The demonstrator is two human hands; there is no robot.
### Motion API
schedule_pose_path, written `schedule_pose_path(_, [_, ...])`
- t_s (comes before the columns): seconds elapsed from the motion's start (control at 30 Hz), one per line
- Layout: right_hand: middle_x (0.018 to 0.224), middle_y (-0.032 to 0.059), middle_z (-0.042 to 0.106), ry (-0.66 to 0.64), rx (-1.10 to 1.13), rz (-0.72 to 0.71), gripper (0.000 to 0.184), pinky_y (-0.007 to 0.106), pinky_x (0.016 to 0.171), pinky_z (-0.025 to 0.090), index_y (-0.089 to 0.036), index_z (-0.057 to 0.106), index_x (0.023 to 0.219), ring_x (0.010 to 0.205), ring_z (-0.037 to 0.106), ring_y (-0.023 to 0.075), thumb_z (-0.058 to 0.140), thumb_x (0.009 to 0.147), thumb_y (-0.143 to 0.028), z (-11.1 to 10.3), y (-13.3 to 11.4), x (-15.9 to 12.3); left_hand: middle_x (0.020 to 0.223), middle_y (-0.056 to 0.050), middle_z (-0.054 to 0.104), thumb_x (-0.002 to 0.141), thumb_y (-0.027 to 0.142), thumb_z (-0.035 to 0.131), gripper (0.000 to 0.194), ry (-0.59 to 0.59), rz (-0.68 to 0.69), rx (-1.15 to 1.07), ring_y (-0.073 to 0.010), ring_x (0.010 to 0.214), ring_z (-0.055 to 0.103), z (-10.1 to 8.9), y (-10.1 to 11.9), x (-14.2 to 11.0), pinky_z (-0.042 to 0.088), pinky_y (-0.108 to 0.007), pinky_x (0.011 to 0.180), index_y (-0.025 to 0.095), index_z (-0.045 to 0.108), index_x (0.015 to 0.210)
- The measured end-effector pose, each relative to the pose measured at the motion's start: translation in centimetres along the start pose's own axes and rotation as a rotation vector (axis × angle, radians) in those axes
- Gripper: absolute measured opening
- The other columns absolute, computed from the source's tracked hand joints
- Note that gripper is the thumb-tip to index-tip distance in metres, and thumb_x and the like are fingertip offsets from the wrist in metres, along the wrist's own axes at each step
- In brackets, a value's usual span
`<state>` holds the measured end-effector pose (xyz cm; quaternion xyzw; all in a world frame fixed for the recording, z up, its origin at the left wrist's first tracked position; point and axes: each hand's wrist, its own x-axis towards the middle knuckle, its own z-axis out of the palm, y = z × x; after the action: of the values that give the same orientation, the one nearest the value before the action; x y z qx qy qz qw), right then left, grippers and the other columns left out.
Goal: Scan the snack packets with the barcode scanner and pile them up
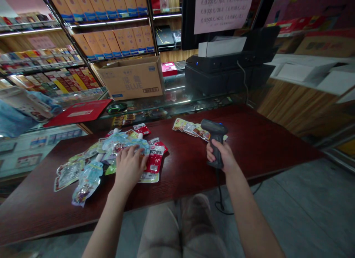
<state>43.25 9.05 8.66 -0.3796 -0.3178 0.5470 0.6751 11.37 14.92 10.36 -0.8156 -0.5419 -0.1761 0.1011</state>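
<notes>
My right hand [222, 154] is wrapped round the grip of a black barcode scanner [215, 128], held over the right part of the dark red table. Just behind the scanner lie yellow snack packets [188, 127], partly covered by its head. My left hand [129, 163] rests on a pile of snack packs, fingers apart over a light blue spouted pouch [111, 143]. Another blue spouted pouch [88, 180] lies to its left, on top of a clear-and-green packet [69, 172]. Right beside my left hand is a red packet [155, 160].
Behind the table [183, 176] is a glass counter with a cardboard box [133, 80], a mouse [116, 108] and a red mat [80, 111]. A black register [222, 78] stands at the back right. The scanner's cable [220, 198] hangs over the table's front edge.
</notes>
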Motion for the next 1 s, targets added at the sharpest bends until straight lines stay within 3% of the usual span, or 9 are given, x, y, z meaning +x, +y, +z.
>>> schedule_pose_path(0.07, [0.053,-0.0073,0.05,-0.001,-0.007,-0.002,0.037,0.021,0.034,0.034,-0.022,0.043,0.071,0.033,0.038,0.0054,0.074,0.073,-0.041,0.0,0.0,-0.1,0.133,-0.018,0.058,0.084,0.047,0.052,0.047,0.019,0.008,0.016,-0.0397,0.127,0.046,0.0,1.3,-0.2,0.019,-0.063,0.112,0.019,0.064,0.121])
schedule_pose_path(0.17, [0.053,-0.0071,0.05,-0.001,-0.017,-0.013,0.038,0.021,0.034,0.033,-0.022,0.043,0.07,0.033,0.038,0.0054,0.075,0.073,-0.041,0.1,0.0,-0.1,0.141,-0.021,0.051,0.081,0.045,0.059,0.056,0.015,0.052,0.022,-0.0417,0.137,0.036,0.4,3.6,-0.3,0.01,-0.065,0.114,0.015,0.059,0.128])
schedule_pose_path(0.33, [0.053,-0.0076,0.049,0.006,-0.015,-0.012,0.036,0.021,0.034,0.033,-0.022,0.045,0.077,0.033,0.037,0.0057,0.074,0.072,-0.043,0.0,0.0,-0.2,0.14,-0.022,0.051,0.081,0.026,0.059,0.043,-0.085,0.138,-0.012,-0.0403,0.136,0.038,1.0,6.4,0.7,0.017,-0.06,0.114,0.015,0.061,0.123])
schedule_pose_path(0.47, [0.053,-0.0076,0.049,0.01,-0.007,-0.011,0.034,0.021,0.034,0.033,-0.023,0.046,0.082,0.033,0.037,0.0059,0.073,0.074,-0.041,-0.1,0.1,-0.1,0.131,-0.02,0.058,0.085,0.024,0.054,0.032,-0.142,0.175,-0.027,-0.0369,0.127,0.049,0.8,8.6,3.9,0.029,-0.055,0.109,0.015,0.062,0.115])
schedule_pose_path(0.57, [0.053,-0.0078,0.049,0.02,-0.002,-0.01,0.034,0.021,0.034,0.033,-0.023,0.046,0.084,0.033,0.038,0.0061,0.073,0.074,-0.041,-0.2,0.1,-0.1,0.114,-0.022,0.065,0.091,0.032,0.048,0.031,-0.291,0.073,-0.127,-0.0322,0.111,0.061,1.7,10.1,7.9,0.044,-0.042,0.094,0.012,0.059,0.112])
schedule_pose_path(0.7, [0.054,-0.0081,0.049,0.034,0.007,-0.024,0.036,0.02,0.034,0.032,-0.023,0.044,0.077,0.033,0.037,0.0055,0.074,0.073,-0.042,-0.2,0.1,0.0,0.119,-0.028,0.063,0.089,0.047,0.052,0.05,-0.501,-0.157,-0.368,-0.0345,0.112,0.062,4.9,11.2,13.2,0.046,-0.037,0.087,0.005,0.053,0.118])
schedule_pose_path(0.87, [0.053,-0.0087,0.048,0.033,0.003,-0.032,0.036,0.02,0.034,0.032,-0.023,0.043,0.077,0.033,0.037,0.0054,0.072,0.075,-0.044,-0.4,0.3,0.1,0.126,-0.032,0.058,0.077,0.054,0.067,0.071,-0.391,-0.434,-0.537,-0.0375,0.118,0.059,8.4,11.8,16.0,0.046,-0.038,0.088,0.004,0.047,0.124])
schedule_pose_path(1.0, [0.054,-0.009,0.049,0.033,0.01,-0.039,0.033,0.02,0.034,0.032,-0.023,0.045,0.083,0.033,0.037,0.005,0.071,0.076,-0.042,-0.5,0.4,0.1,0.124,-0.028,0.061,0.072,0.058,0.069,0.066,-0.411,-0.523,-0.517,-0.0367,0.118,0.059,9.2,11.8,16.3,0.047,-0.039,0.089,0.01,0.056,0.115])
